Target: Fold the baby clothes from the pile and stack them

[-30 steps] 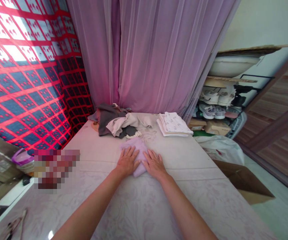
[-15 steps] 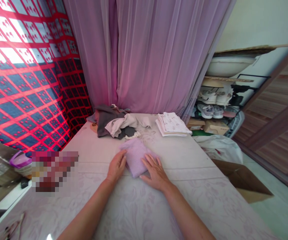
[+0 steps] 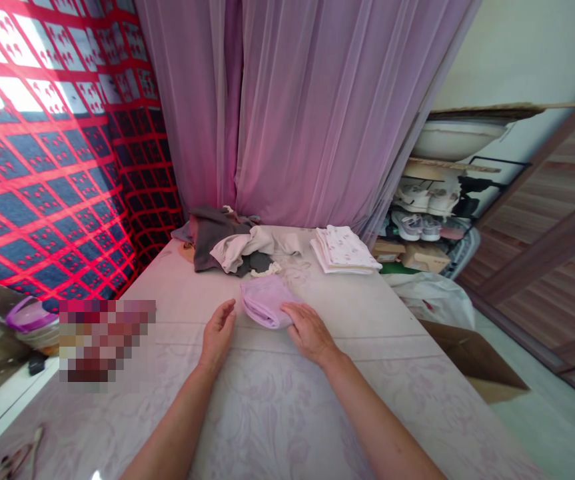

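Note:
A folded lilac cloth (image 3: 266,302) lies on the pale floral mattress (image 3: 287,413), between my hands. My left hand (image 3: 218,335) rests just left of it with the fingers spread, apart from the cloth and holding nothing. My right hand (image 3: 310,332) lies flat against the cloth's lower right edge, touching it without gripping. Farther back lie a crumpled heap of grey and cream garments (image 3: 230,243) and a neat stack of white printed cloths (image 3: 344,250).
Sheer mauve curtains (image 3: 307,107) hang behind the mattress, with a red and navy patterned cloth (image 3: 47,153) at left. Shoes on a rack (image 3: 417,213) stand at right, above a white plastic bag (image 3: 432,300) and a cardboard box (image 3: 477,357). A pixelated patch (image 3: 107,340) covers the mattress's left edge.
My left hand has moved left, off the lilac cloth. The cloth now looks smaller and more rounded, and my right hand has shifted to its lower right edge.

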{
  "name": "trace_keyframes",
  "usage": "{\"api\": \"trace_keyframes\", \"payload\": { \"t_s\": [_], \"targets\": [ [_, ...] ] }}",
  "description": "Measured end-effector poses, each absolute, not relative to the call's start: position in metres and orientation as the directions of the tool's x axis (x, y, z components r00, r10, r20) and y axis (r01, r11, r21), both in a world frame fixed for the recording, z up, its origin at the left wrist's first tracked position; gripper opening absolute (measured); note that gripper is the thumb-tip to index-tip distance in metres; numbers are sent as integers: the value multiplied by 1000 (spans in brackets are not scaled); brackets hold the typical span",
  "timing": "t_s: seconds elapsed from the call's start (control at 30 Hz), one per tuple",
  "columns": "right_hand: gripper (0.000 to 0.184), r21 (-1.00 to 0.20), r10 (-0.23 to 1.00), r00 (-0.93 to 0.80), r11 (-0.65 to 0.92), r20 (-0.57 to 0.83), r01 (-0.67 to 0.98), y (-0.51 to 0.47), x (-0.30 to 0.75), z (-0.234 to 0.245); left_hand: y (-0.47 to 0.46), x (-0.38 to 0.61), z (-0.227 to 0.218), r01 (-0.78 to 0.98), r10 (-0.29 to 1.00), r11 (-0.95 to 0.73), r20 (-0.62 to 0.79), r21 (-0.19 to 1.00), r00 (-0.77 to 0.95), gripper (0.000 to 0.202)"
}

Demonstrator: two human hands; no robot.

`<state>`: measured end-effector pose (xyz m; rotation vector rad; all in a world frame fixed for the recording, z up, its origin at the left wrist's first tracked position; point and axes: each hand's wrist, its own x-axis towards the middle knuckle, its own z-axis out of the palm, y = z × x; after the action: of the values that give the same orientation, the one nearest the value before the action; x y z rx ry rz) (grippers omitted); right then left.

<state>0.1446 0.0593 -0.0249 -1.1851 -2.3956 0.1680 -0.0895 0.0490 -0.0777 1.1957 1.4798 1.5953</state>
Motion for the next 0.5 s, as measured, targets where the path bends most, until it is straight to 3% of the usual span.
{"api": "trace_keyframes", "payload": {
  "t_s": [0.17,0.37,0.5],
  "targets": [
    [44,-320,795,-528,605,299,730,63,137,-6,46,-90,-74,85,918,-126,148,988,-368,42],
    [42,-434,912,-323,406,253,805,67,124,8,47,-92,-76,2,925,-117,110,993,-363,45],
    [41,-408,912,-288,390,291,825,77,119,32,49,-92,-77,-45,923,-108,83,993,-375,43]
  ]
}}
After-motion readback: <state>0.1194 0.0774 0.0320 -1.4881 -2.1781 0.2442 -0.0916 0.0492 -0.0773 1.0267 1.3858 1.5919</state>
